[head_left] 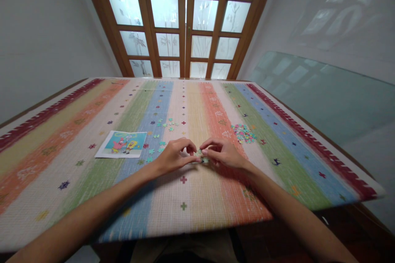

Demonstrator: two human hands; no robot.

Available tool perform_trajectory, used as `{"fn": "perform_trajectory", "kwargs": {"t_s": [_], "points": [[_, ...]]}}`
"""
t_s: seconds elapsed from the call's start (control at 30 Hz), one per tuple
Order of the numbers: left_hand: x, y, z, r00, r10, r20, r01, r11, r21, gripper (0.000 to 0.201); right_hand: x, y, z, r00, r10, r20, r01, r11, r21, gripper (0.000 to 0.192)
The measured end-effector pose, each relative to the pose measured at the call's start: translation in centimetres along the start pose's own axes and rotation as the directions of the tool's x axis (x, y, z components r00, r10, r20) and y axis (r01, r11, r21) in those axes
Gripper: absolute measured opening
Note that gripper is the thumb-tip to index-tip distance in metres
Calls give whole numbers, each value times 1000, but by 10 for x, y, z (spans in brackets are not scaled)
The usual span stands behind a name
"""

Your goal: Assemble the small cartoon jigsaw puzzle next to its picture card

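At the middle of the table, my left hand (pixel 178 154) and my right hand (pixel 224 153) meet over a few pale green jigsaw puzzle pieces (pixel 199 153). Thumb and forefinger of each hand are pinched at these pieces, low over the cloth. Fingers partly hide them, so I cannot tell how they join. Left of my left hand lie several loose turquoise puzzle pieces (pixel 161 144), spread out singly. A picture card (pixel 125 144) with a pink and a yellow cartoon figure lies flat farther left. Beyond my right hand is a heap of mixed-colour puzzle pieces (pixel 243 133).
A striped, patterned tablecloth (pixel 173 209) covers the table, its front edge just before my body. Wooden doors with frosted panes (pixel 165 10) stand behind the far edge. A glass panel (pixel 327 90) leans along the right wall.
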State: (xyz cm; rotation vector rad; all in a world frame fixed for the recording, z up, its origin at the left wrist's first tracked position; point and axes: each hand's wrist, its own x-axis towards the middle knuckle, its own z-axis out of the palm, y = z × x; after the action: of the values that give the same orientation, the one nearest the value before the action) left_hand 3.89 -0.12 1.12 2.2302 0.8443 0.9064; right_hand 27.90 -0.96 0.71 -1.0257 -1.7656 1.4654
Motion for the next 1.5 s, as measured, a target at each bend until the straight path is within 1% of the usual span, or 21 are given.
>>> {"fn": "perform_trajectory", "kwargs": {"t_s": [0.1, 0.17, 0.27, 0.33, 0.4, 0.5, 0.7, 0.97, 1.03, 1.17, 1.33, 1.5], "points": [[-2, -2, 7, 1000, 13, 9, -13, 1000, 17, 28, 0, 4, -2, 1000, -10, 6, 10, 1000, 2, 32], [-4, -2, 8, 999, 23, 31, -24, 999, 35, 28, 1, 4, -6, 1000, -28, 1, 28, 999, -32, 28], [-8, -3, 3, 995, 50, 89, -59, 993, 106, 21, 1, 3, -16, 997, -67, -28, 61, 984, -166, 17], [-12, -4, -2, 989, 53, 138, -78, 980, 181, 16, 2, 2, -24, 998, -66, -23, 58, 960, -274, 11], [-18, -6, -9, 983, 38, 178, -81, 967, 240, 15, 2, 3, -29, 999, -47, -3, 43, 929, -367, 12], [-27, -9, -17, 975, 27, 220, -86, 962, 261, 16, 2, 5, -32, 999, -3, 37, 19, 888, -459, 16], [-38, -18, -23, 973, 19, 232, -85, 957, 277, 19, 2, 5, -30, 994, 92, 65, -50, 876, -480, 20], [-39, -21, -23, 972, 18, 233, -81, 962, 263, 19, 2, 5, -30, 990, 129, 62, -88, 890, -448, 20], [-39, -21, -23, 973, 20, 229, -80, 963, 257, 19, 2, 4, -29, 991, 123, 49, -87, 883, -460, 20], [-39, -20, -23, 973, 25, 231, -84, 965, 248, 19, 2, 2, -27, 997, 73, 23, -50, 847, -530, 19], [-38, -21, -23, 970, 35, 240, -97, 963, 252, 19, 1, 3, -26, 1000, 26, 11, -15, 806, -592, 12], [-38, -20, -24, 968, 33, 250, -100, 960, 261, 20, 0, 4, -28, 999, 4, 41, 22, 789, -614, 15]]}}
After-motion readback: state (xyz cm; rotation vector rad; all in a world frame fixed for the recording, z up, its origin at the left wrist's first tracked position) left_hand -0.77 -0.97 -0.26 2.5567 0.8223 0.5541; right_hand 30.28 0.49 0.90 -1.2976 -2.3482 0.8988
